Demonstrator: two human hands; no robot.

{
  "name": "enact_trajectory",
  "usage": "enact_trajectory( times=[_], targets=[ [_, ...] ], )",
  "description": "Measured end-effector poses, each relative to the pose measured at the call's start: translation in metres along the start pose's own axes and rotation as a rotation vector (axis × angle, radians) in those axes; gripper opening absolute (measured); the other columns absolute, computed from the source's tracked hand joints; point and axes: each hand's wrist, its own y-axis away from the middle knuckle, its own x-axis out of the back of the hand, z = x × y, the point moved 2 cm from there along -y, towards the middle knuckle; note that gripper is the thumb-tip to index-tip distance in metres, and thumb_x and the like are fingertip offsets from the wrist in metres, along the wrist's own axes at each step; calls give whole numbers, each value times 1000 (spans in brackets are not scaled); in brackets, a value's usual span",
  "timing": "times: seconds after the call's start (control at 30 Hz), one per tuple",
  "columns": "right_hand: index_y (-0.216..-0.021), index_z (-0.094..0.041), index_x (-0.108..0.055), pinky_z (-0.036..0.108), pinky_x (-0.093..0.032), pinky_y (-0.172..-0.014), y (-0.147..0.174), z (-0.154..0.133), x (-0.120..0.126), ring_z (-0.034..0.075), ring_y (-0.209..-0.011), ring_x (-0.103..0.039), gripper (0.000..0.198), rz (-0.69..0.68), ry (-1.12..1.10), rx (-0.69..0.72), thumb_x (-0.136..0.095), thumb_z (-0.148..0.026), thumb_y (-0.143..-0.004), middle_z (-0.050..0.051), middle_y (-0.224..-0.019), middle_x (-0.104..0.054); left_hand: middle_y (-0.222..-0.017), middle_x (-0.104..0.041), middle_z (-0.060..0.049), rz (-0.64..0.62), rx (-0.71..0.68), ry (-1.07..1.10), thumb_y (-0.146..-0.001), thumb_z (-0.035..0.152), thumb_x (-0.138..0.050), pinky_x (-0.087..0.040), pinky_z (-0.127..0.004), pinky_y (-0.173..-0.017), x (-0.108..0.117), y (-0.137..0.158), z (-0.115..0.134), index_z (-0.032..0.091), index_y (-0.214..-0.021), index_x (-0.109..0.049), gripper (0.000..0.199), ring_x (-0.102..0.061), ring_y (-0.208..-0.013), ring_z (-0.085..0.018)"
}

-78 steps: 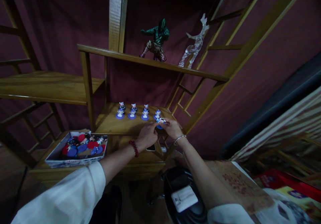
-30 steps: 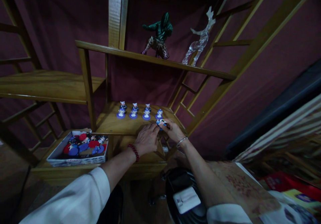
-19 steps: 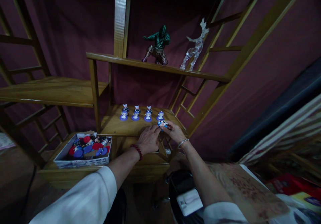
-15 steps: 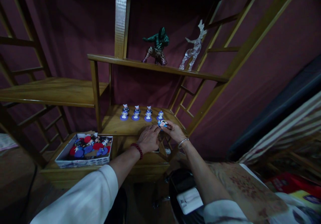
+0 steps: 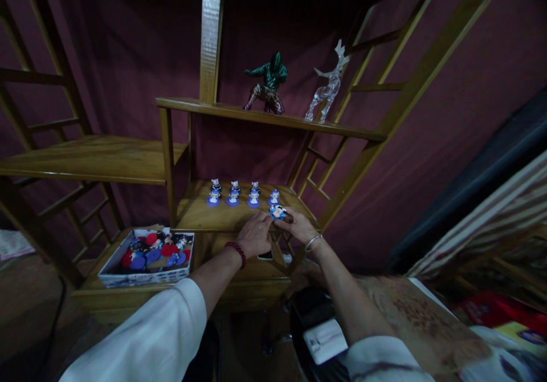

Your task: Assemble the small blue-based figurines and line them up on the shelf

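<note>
Between my two hands is a small blue and white figurine (image 5: 277, 212), held just in front of the shelf edge. My right hand (image 5: 301, 227) is closed on it from the right, fingers curled around its side. My left hand (image 5: 255, 235) meets it from the left with the fingertips, closed around its lower edge; part of the grip is hidden. Beyond them on the lower shelf (image 5: 199, 216) stand two rows of figurines: purple-based ones in front, such as this figurine (image 5: 253, 198), and dark-and-white ones behind, such as this figurine (image 5: 235, 186).
An open box (image 5: 145, 279) of loose figurines and red and blue discs sits at lower left. Above, a green crouching statue (image 5: 272, 82) and a clear deer figure (image 5: 327, 88) stand on the upper shelf (image 5: 256, 114). A white case (image 5: 325, 341) lies on a black stool (image 5: 305, 308).
The view has shifted slightly, so the shelves and box sit a little lower and further right. Both hands keep hold of the figurine, with almost no change in their grip.
</note>
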Motion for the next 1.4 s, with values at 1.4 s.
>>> enact_trajectory(
  times=[1.4],
  targets=[
    [-83,-16,-64,34,-45,-81,-42,17,41,20,-81,-61,43,273,-397,-175,-69,-47,-54,5,-83,-68,-96,-50,-8,-186,-299,-198,-71,29,-50,-39,-34,-83,25,-21,-9,15,-96,-53,28,-45,-92,-21]
  ],
)
